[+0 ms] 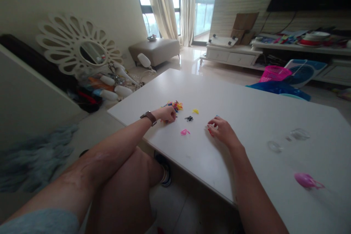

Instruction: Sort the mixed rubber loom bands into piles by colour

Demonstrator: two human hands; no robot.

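My left hand [168, 114], with a brown watch on its wrist, is closed at the near edge of a mixed pile of small coloured bands [177, 106]; what its fingers hold is too small to make out. Small separate piles lie between my hands: yellow [195, 111], black [189, 119] and pink [185, 132]. My right hand [218, 128] rests on the table to the right of them, fingers curled with thumb and fingertips apart, over some red pieces [211, 132]. A bit of blue shows by its fingertips.
The white table [197, 157] has its near edge over my legs. On its right side lie a clear glass-like object [299, 134] and a pink item [305, 180]. A pink basket [275, 73] stands beyond the far edge.
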